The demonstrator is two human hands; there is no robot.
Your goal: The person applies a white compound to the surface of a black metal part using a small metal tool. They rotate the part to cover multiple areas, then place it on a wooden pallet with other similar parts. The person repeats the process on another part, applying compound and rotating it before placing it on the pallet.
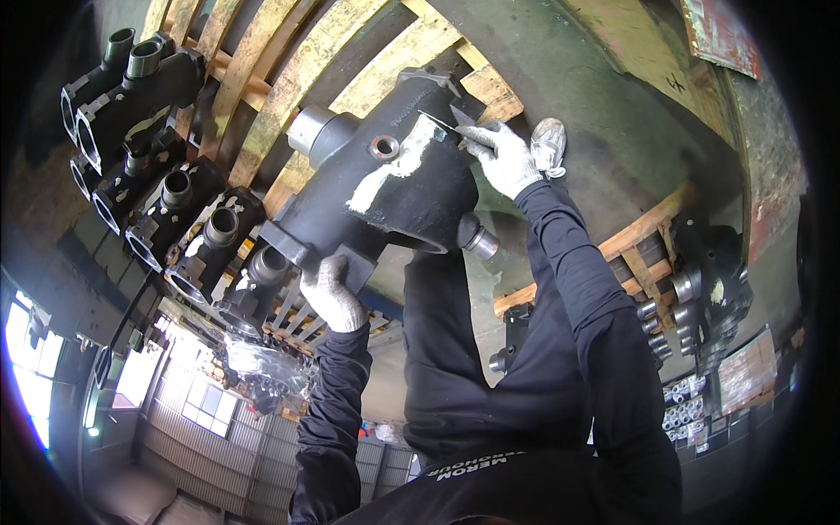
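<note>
A large black cast-metal housing (324,206) lies tilted over the wooden pallet in front of me, with a bare metal pipe stub (308,131) at its far left. A pale putty patch (398,173) runs along its upper side, next to a round threaded port (383,147). My left hand (334,296), in a white knit glove, is closed on the flange at the housing's near left end. My right hand (505,157), gloved alike, pinches a thin flat putty spreader (464,116) at the far right end of the patch. Its grip end is hidden by the fingers.
Several similar black housings (179,197) stand in a row at the left. The slatted pallet (297,74) lies beneath and beyond the work. My shoe (549,144) is on the green floor beside it. More castings (713,280) rest around another pallet (643,254) at the right.
</note>
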